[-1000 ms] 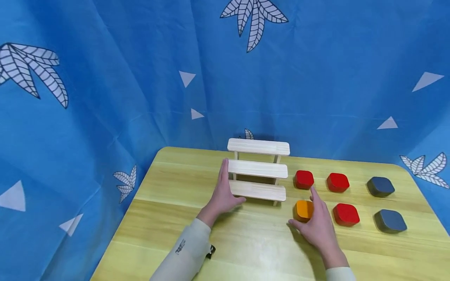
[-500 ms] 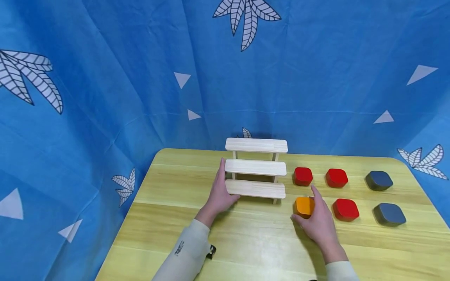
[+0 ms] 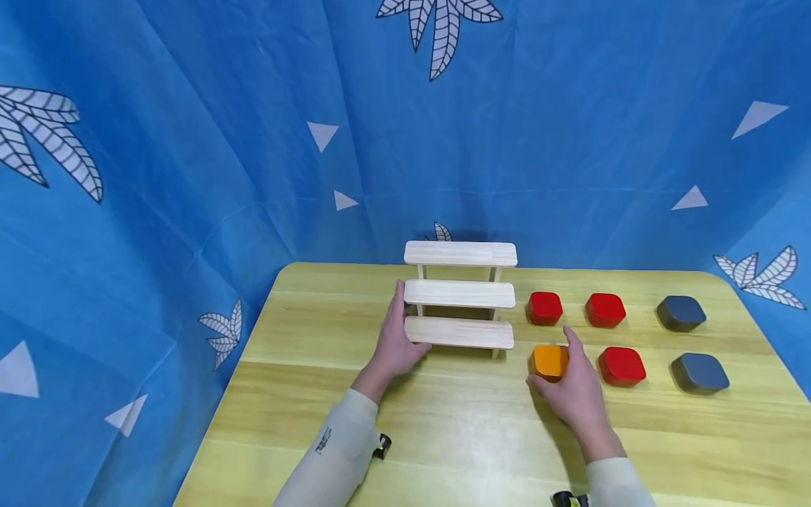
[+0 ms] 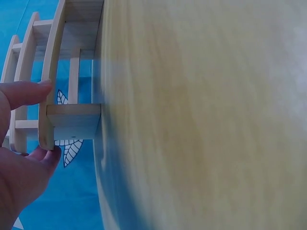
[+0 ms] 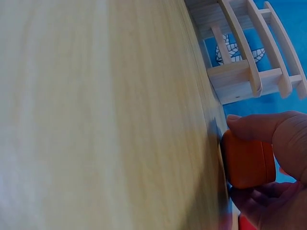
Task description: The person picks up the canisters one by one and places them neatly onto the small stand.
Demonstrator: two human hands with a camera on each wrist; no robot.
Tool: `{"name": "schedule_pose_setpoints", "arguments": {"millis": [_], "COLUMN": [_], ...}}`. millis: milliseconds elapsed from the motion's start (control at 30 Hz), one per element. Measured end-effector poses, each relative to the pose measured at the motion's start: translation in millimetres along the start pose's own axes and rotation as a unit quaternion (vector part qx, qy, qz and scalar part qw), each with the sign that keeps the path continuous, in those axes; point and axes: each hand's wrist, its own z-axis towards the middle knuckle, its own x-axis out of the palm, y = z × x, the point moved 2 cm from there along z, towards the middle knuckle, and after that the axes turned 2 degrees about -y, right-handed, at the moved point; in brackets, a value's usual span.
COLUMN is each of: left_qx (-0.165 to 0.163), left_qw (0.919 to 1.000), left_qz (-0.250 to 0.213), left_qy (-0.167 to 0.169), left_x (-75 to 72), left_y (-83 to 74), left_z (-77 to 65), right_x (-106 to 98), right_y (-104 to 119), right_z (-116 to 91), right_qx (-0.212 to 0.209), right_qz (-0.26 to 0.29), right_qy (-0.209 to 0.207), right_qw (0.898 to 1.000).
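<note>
A three-tier wooden display stand [image 3: 459,331] stands at the back of the table. My left hand [image 3: 393,348] holds its left end. In the left wrist view the thumb lies on the bottom shelf's front edge, with fingertips [image 4: 52,155] at the shelf's end. To the right of the stand sits an orange rounded-square box [image 3: 548,360], apparently on the tabletop. My right hand [image 3: 578,394] grips this box, the thumb on its near side and the fingers around its right side. The right wrist view shows the orange box [image 5: 247,165] between thumb and fingers; some fingertips are hidden behind it.
Two red boxes, one left [image 3: 545,308] and one right [image 3: 605,310], sit behind the orange one. Another red box [image 3: 622,366] is close to my right hand. Two dark grey boxes, back [image 3: 681,313] and front [image 3: 700,373], stand farther right. A blue curtain [image 3: 570,141] hangs behind.
The right thumb and fingers have drawn closer round the orange box. My left hand stays at the stand's left end. The head view has shifted slightly.
</note>
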Motion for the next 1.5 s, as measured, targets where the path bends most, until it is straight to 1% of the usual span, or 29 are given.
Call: {"name": "schedule_pose_setpoints", "arguments": {"millis": [167, 467, 533, 800, 967, 1167, 1500], "left_qx": [-0.001, -0.029, -0.036, -0.042, -0.05, -0.042, -0.032], "left_qw": [0.9999, 0.9992, 0.9989, 0.998, 0.9976, 0.9983, 0.9985], "left_qz": [-0.015, -0.023, -0.025, -0.043, -0.043, -0.036, -0.041], "left_qy": [0.005, 0.015, 0.017, 0.019, 0.022, 0.018, 0.016], "left_x": [-0.4, -2.0, -2.5, -4.0, -3.3, -3.6, -2.5], "left_y": [3.0, 8.9, 7.8, 6.2, 6.1, 6.2, 6.3], "left_z": [2.6, 6.2, 7.1, 9.3, 8.6, 9.2, 6.5], "right_x": [0, 0, 0, -1, -4, -9, -10], "right_y": [0, 1, 1, 2, 7, 15, 29], "right_z": [1, 1, 2, 1, -2, -2, -8], "right_qx": [0.009, 0.016, 0.015, 0.018, 0.02, 0.025, 0.033], "right_qz": [0.007, 0.009, 0.01, 0.023, 0.038, 0.064, 0.091], "right_qy": [0.0, -0.006, -0.01, -0.035, -0.059, -0.088, -0.106], "right_qw": [1.0, 1.0, 1.0, 0.999, 0.997, 0.994, 0.99]}}
